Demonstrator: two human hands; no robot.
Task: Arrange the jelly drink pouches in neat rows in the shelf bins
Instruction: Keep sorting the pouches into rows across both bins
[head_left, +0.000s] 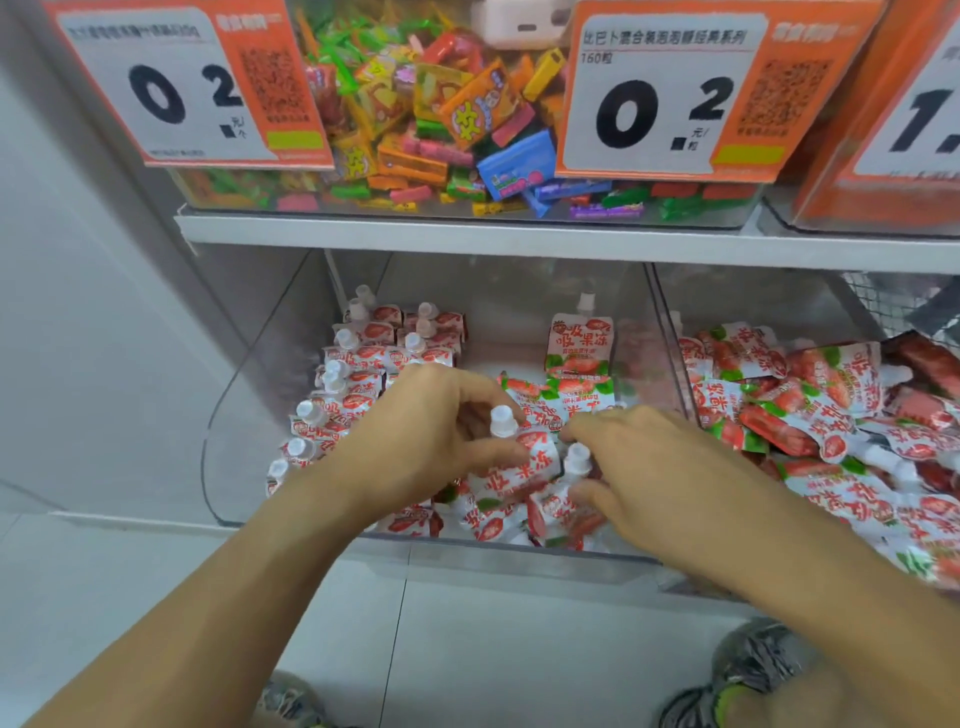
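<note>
Both grips — left hand, right hand — pinch pouches mid-bin; bare floor behind.

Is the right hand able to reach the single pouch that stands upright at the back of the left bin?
Probably yes. The upright pouch stands alone behind the right hand, with bare bin floor beside it. But the fingers are busy on a front pouch.
</note>
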